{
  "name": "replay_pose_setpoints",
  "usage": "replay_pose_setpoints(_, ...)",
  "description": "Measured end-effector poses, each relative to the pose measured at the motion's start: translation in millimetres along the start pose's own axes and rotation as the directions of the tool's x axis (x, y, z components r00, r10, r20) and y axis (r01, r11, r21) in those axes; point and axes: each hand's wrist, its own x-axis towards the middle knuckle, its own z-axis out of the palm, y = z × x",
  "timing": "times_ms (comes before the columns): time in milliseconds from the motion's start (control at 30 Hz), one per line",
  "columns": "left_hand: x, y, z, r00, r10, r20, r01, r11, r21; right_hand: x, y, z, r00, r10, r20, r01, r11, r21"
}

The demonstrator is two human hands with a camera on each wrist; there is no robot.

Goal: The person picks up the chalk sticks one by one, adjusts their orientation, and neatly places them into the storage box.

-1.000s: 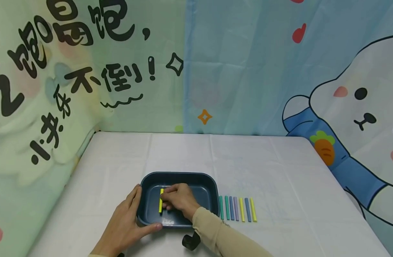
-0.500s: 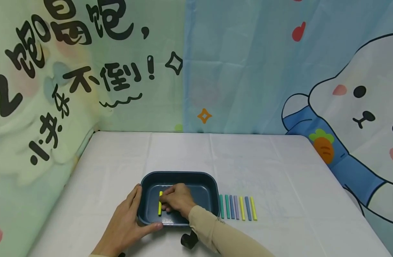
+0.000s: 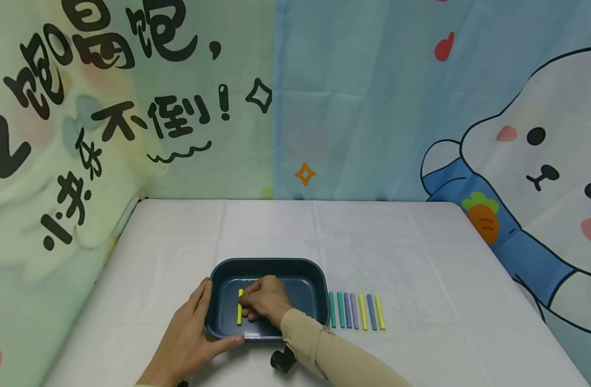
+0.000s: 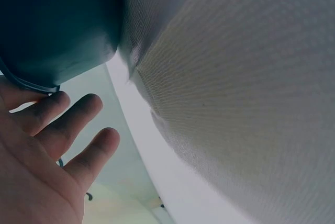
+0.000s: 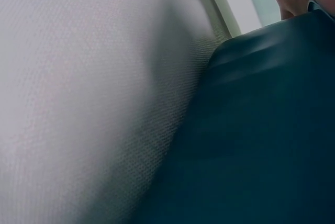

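A dark blue rectangular tray [image 3: 302, 269] with rounded corners sits on the white cloth. My left hand [image 3: 189, 330] rests against its left end, fingers extended along the side and thumb at the near rim. In the left wrist view, that hand [image 4: 57, 145] has its fingers spread beside the tray's outer wall [image 4: 63, 30]. Inside the tray, my right hand [image 3: 268, 301] pinches a thin yellow stick [image 3: 239, 317], like a piece of chalk, between thumb and fingertips. The stick lies lengthwise towards me, near the left of the tray floor. The right wrist view mostly shows the tray's outer wall [image 5: 251, 130].
Right of the tray, several thin sticks stand side by side in a row: green sticks [image 3: 332, 310], blue ones [image 3: 371, 312], a purple one [image 3: 355, 310] and yellow ones [image 3: 380, 312]. A black camera [image 3: 283, 360] hangs under the right wrist. A printed cloth backdrop [image 3: 353, 107] rises behind the table.
The yellow stick has come slightly nearer to me and down onto the tray floor, with the right hand still pinching it. The left hand has kept its place at the tray.
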Motion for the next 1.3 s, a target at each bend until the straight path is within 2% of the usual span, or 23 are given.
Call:
replay_pose_setpoints(233,-1.0,-0.7,1.2,0.999,0.032,-0.03,-0.032,0.999,-0.001,-1.7,0.4,-1.5,1.0,0.002,-0.007,-0.002,1.0,0.012)
replay_pose_setpoints(467,-1.1,-2.2,1.0,0.997,0.054,-0.048,-0.054,0.999,0.0,-8.1,-5.8,-6.9,1.0,-0.029,0.009,0.029,1.0,0.011)
replay_pose_setpoints(933,-2.2,-0.6,0.8,0.997,0.05,-0.053,-0.051,0.999,-0.003,-23.1,-21.6,-40.5,0.994,-0.091,0.058,0.082,0.986,0.144)
replay_pose_setpoints(1300,-2.7,0.4,0.5,0.999,0.037,-0.03,-0.037,0.999,-0.001,-35.9,-21.7,-66.8,0.985,-0.156,0.079,0.143,0.978,0.149)
